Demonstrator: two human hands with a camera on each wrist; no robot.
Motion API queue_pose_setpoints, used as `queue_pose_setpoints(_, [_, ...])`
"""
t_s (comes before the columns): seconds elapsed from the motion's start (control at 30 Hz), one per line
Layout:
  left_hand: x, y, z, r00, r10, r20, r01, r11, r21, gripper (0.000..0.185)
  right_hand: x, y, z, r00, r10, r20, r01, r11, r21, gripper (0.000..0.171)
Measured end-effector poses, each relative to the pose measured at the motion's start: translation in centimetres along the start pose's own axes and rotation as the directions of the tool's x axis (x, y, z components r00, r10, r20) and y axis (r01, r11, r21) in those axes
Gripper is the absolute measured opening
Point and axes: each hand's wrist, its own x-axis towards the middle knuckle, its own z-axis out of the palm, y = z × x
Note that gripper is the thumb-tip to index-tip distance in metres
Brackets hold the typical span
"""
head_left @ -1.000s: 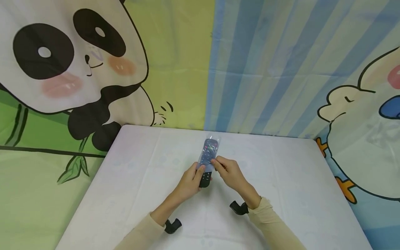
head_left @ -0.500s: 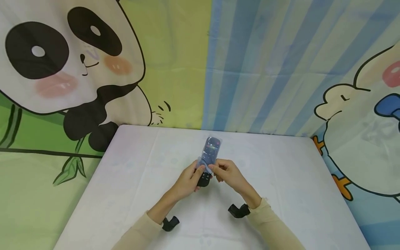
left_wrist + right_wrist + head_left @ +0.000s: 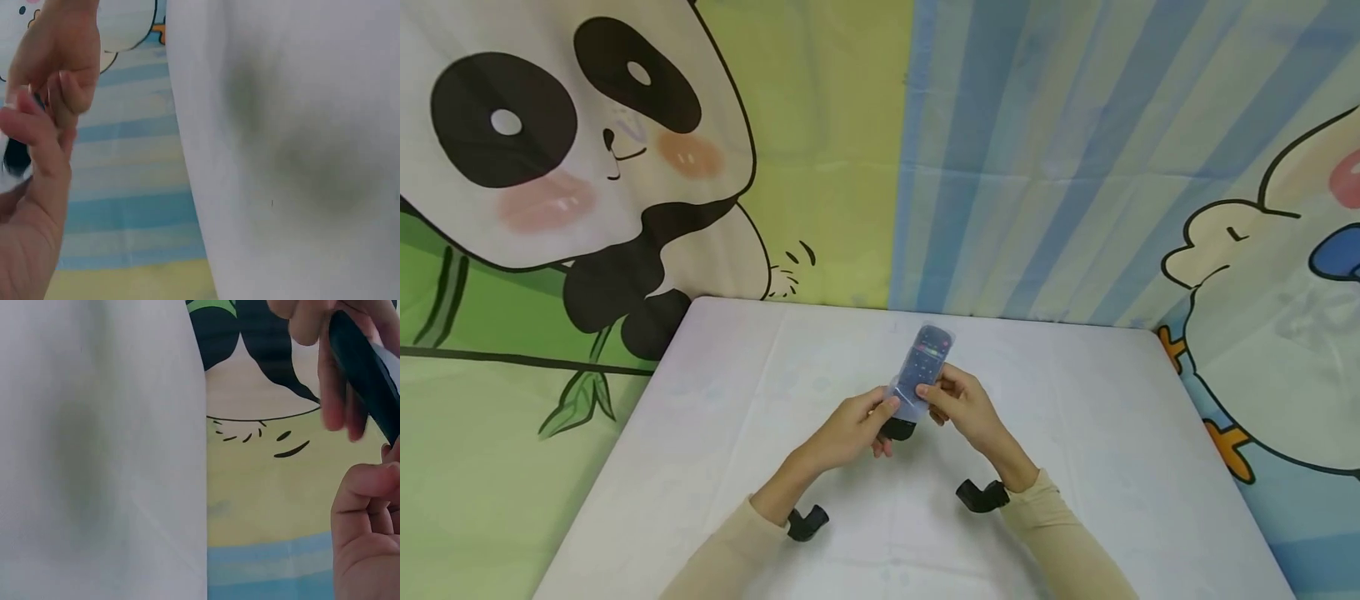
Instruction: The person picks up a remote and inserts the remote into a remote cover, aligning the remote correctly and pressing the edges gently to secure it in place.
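A black remote control (image 3: 925, 354) with several small buttons leans to the right, held up over the table. A clear plastic sleeve (image 3: 909, 408) covers most of it, leaving its black lower end (image 3: 898, 430) bare. My left hand (image 3: 850, 427) grips the remote near that end, thumb on top over the sleeve. On the other side my right hand (image 3: 964, 410) pinches the sleeve and remote at the right edge, its thumb lying on the front. In the right wrist view the remote's dark back (image 3: 362, 369) shows between both hands; the left wrist view catches only a dark piece of it.
Under the hands spreads a white-covered table (image 3: 760, 483). Behind it hangs a cloth backdrop (image 3: 827, 150) with a panda and stripes. Black curved pieces (image 3: 808, 523) stick out at both sleeve cuffs.
The remote has shifted right and tilted further that way. The sleeve, bunched near the thumbs half a second ago, lies flatter, and less of the black end shows. The right hand has moved slightly right.
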Motion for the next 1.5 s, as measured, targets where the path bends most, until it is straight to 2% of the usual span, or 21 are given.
queue_pose_setpoints(0.1, [0.0,0.1,-0.3,0.995,0.049,-0.083,-0.037,0.989,0.143,0.048,-0.1,-0.1,0.0,1.0,0.01,0.007,-0.01,0.999,0.041,0.023])
queue_pose_setpoints(0.2, [-0.1,0.0,-0.3,0.98,0.149,-0.135,-0.103,0.949,0.297,0.041,-0.2,0.0,0.3,1.0,0.008,0.008,-0.008,0.996,0.089,0.026])
queue_pose_setpoints(0.3, [-0.1,0.0,0.0,0.971,0.21,-0.114,-0.151,0.908,0.39,0.035,-0.1,0.2,0.8,1.0,0.005,-0.019,-0.002,0.992,0.129,0.023])
queue_pose_setpoints(0.37, [-0.2,-0.1,0.1,0.976,0.201,-0.085,-0.152,0.905,0.397,0.034,-0.2,0.3,1.2,0.999,0.008,-0.047,-0.001,0.989,0.147,0.023])
queue_pose_setpoints(0.43, [-0.2,-0.3,0.1,0.984,0.169,-0.049,-0.14,0.921,0.364,0.035,-0.2,0.3,1.4,0.998,0.014,-0.068,-0.004,0.988,0.155,0.026])
queue_pose_setpoints(0.53, [-0.3,-0.7,-0.2,0.993,0.116,-0.015,-0.108,0.959,0.264,0.035,-0.2,0.2,1.5,0.997,0.012,-0.07,-0.003,0.991,0.136,0.025])
queue_pose_setpoints(0.6, [-0.3,-0.7,-0.3,0.996,0.091,-0.018,-0.087,0.982,0.167,0.034,-0.2,-0.1,1.5,0.999,0.003,-0.051,0.002,0.995,0.102,0.021])
queue_pose_setpoints(0.67, [-0.3,-0.6,-0.5,0.997,0.066,-0.034,-0.063,0.995,0.083,0.034,-0.1,-0.5,1.5,1.0,-0.012,-0.013,0.013,0.998,0.069,0.018])
queue_pose_setpoints(0.77, [0.0,-0.4,-0.4,0.999,0.027,-0.024,-0.027,0.999,-0.018,0.04,0.1,-1.0,1.7,0.999,-0.021,0.042,0.021,1.0,0.005,0.016])
queue_pose_setpoints(0.87, [0.1,-0.4,-0.2,1.0,-0.008,-0.001,0.008,0.999,-0.032,0.04,0.1,-1.1,1.9,0.999,-0.012,0.042,0.016,0.995,-0.099,0.013])
queue_pose_setpoints(1.0, [0.2,-0.6,0.2,0.999,-0.032,-0.021,0.031,0.999,-0.044,0.038,0.1,-1.3,1.8,0.998,-0.03,-0.052,0.014,0.955,-0.297,0.015])
queue_pose_setpoints(1.07, [0.1,-0.7,0.3,0.999,-0.036,-0.039,0.034,0.998,-0.061,0.037,0.2,-1.3,1.6,0.997,-0.055,-0.05,0.034,0.931,-0.363,0.019])
queue_pose_setpoints(1.13, [0.0,-0.8,0.4,0.998,-0.039,-0.055,0.035,0.997,-0.071,0.038,0.2,-1.2,1.5,0.996,-0.094,-0.005,0.085,0.917,-0.389,0.024])
queue_pose_setpoints(1.2, [-0.1,-0.8,0.4,0.997,-0.045,-0.064,0.039,0.995,-0.096,0.039,0.3,-1.0,1.3,0.99,-0.125,0.061,0.138,0.92,-0.366,0.028])
queue_pose_setpoints(1.3, [-0.2,-0.8,0.5,0.997,-0.054,-0.059,0.043,0.984,-0.171,0.042,0.4,-1.0,1.2,0.98,-0.149,0.132,0.179,0.951,-0.251,0.029])
queue_pose_setpoints(1.43, [-0.4,-0.6,0.5,0.998,-0.063,-0.013,0.056,0.947,-0.316,0.046,0.5,-1.2,1.0,0.969,-0.149,0.197,0.167,0.983,-0.078,0.028])
queue_pose_setpoints(1.5, [-0.5,-0.5,0.5,0.998,-0.053,0.018,0.056,0.927,-0.37,0.047,0.5,-1.2,0.7,0.966,-0.146,0.211,0.157,0.987,-0.04,0.028])
